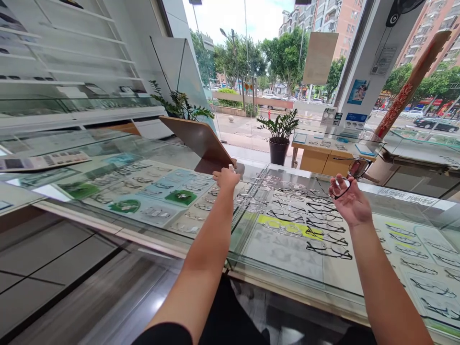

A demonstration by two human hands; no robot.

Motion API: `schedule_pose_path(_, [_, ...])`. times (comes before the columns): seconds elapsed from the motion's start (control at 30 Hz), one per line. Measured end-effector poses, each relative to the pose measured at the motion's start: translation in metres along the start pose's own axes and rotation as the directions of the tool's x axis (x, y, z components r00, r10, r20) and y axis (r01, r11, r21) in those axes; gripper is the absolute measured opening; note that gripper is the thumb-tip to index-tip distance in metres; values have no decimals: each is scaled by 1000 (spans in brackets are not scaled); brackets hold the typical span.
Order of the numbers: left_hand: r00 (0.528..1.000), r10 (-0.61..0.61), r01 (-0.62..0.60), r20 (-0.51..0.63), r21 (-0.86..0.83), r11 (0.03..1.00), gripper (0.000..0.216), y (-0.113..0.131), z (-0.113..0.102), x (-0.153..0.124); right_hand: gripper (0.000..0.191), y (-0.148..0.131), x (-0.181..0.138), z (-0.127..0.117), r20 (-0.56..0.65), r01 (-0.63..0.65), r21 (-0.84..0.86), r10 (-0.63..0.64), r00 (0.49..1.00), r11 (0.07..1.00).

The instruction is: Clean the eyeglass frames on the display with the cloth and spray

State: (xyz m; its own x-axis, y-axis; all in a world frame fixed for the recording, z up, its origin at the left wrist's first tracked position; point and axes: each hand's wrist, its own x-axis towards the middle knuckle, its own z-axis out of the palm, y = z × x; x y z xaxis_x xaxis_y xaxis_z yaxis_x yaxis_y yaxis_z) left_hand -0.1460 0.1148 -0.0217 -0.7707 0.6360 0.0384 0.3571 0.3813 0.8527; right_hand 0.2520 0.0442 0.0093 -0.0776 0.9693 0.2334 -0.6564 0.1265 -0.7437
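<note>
Fingers of the right hand [354, 203] are closed on a dark-rimmed pair of eyeglasses [360, 168], held raised above the glass display counter [283, 261], toward its far edge. Fingers of the left hand [227, 178] are curled around a small white object [231, 167], beside the lower corner of a tilted brown-edged panel [196, 136]. Whether they also touch that corner cannot be determined.

Edge reference: the counter's front edge [294, 288] runs across the view, nearer the wearer than both hands. Open space separates the hands, above rows of display eyeglasses [289, 196] under the glass. A section joint crosses the counter between them. The panel limits room beyond the left hand.

Markings: a white lettered strip [406, 196] lies right of the right hand; a blue poster [358, 92] and a blue label [355, 118] are mounted on the pillar [350, 67]. Their lettering is too small to read.
</note>
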Motion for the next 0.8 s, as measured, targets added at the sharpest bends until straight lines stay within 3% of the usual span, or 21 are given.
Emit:
schedule_pose_path(0.17, [997,46,-43,59,-47,998,28,0,-2,2,17,0,1,0,-8,-1,5,1,1000,1000])
schedule_pose_path(0.33, [989,141,-127,37,-254,959,16,18,-9,-8,26,1,1,0,2,26,18,-26,1000,999])
schedule_pose_path(0.43, [962,236,-153,135,-448,881,11,36,-6,-24,29,2,1,4,31,64,-1,-64,997,998])
schedule_pose_path(0.5, [920,313,-131,236,-567,813,15,47,0,-41,28,3,0,6,57,95,-25,-93,994,995])
schedule_pose_path(0.57, [837,409,-43,363,-703,710,25,54,6,-62,26,5,-1,9,77,118,-48,-114,990,992])
schedule_pose_path(0.67, [573,594,293,564,-819,494,43,56,14,-95,24,9,-2,12,80,128,-85,-121,989,988])
schedule_pose_path(0.73, [417,653,407,631,-773,487,44,55,16,-113,25,13,-4,14,73,124,-108,-116,991,986])
schedule_pose_path(0.8, [290,672,447,681,-717,535,37,53,17,-128,27,17,-5,16,61,118,-138,-110,992,983])
